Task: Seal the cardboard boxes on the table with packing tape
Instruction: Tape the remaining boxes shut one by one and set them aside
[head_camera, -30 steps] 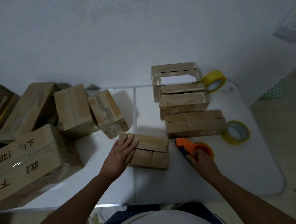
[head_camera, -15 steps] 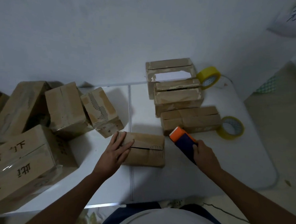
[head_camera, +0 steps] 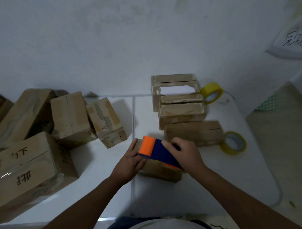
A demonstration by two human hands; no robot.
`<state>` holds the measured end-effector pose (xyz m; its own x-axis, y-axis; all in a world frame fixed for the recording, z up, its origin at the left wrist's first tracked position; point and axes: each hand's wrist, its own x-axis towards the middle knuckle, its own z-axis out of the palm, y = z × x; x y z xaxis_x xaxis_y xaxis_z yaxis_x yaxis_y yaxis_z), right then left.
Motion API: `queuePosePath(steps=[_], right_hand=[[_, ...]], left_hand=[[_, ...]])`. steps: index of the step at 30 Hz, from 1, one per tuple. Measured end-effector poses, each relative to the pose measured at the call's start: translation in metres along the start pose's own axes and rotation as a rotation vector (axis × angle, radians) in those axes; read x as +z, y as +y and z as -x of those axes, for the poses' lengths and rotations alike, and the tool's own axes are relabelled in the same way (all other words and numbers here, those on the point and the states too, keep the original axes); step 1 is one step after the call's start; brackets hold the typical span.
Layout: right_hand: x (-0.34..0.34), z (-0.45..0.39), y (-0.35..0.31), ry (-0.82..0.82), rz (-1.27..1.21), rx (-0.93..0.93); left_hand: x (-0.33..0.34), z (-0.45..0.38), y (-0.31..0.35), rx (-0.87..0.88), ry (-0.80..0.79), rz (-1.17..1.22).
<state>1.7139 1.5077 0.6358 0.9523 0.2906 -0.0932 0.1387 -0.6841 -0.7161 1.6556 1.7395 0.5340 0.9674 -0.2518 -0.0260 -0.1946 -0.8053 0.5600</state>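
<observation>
Gripping the tape gun from above, the right hand has its fingers curled round the blue body, orange front end pointing left over the small box. That box sits on the white worktop right in front of the person, mostly hidden under both hands. Left hand is fairly flat, fingers straight-ish, pressed against the box's left end just under the orange nose; can't tell if it touches the gun. Both forearms come in from the bottom, angled toward each other. Three more boxes stacked behind, two yellow tape rolls off to the right, a heap of bigger boxes on the left
</observation>
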Motion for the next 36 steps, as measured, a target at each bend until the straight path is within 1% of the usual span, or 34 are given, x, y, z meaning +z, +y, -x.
queuePosePath(steps=[2,4,5,6,7,9,10,11,12,13,14,16,19,22,29,32,36], right_hand=[[0.007,-0.002,0.003,0.0,0.043,0.0],[0.01,-0.001,0.006,0.004,0.056,-0.007],[0.011,0.001,0.007,0.003,0.051,-0.01],[0.012,0.003,0.007,0.002,0.044,-0.009],[0.012,0.004,0.007,0.003,0.036,-0.008],[0.012,0.004,0.008,0.013,0.028,-0.009],[0.011,0.003,0.008,0.018,0.035,-0.013],[0.011,0.002,0.008,0.023,0.043,-0.018],[0.011,0.002,0.008,0.028,0.051,-0.021],[0.012,0.001,0.008,0.032,0.057,-0.021],[0.011,0.002,0.007,0.034,0.059,-0.019],[0.011,0.002,0.007,0.028,0.057,-0.014],[0.011,0.003,0.006,0.028,0.071,-0.013],[0.011,0.003,0.007,0.02,0.073,-0.001],[0.002,0.002,-0.009,-0.032,0.097,-0.014],[-0.008,-0.002,-0.019,-0.021,0.114,-0.064],[-0.02,-0.006,-0.023,-0.057,0.179,-0.09]], left_hand=[[-0.007,0.0,0.003,0.042,-0.032,0.002],[-0.019,0.002,0.013,0.084,0.03,0.061],[-0.027,0.003,0.021,0.017,0.083,0.143],[-0.038,0.004,0.034,-0.121,0.133,0.254],[-0.047,0.004,0.046,-0.309,0.169,0.405],[-0.059,0.001,0.06,-0.683,0.153,0.795],[-0.061,-0.001,0.063,-0.829,0.113,1.003],[-0.063,-0.003,0.064,-0.934,0.086,1.2],[-0.063,-0.004,0.062,-0.999,0.07,1.34],[-0.064,-0.004,0.061,-1.032,0.059,1.417],[-0.067,-0.004,0.062,-1.043,0.053,1.45],[-0.069,-0.004,0.062,-1.0,0.053,1.452],[-0.074,-0.004,0.065,-0.892,0.01,1.407],[-0.076,-0.002,0.067,-0.84,0.007,1.32],[-0.08,-0.002,0.075,-0.807,0.126,1.048],[-0.09,-0.007,0.076,-0.758,0.198,1.044],[-0.096,-0.013,0.071,-0.705,0.269,1.087]])
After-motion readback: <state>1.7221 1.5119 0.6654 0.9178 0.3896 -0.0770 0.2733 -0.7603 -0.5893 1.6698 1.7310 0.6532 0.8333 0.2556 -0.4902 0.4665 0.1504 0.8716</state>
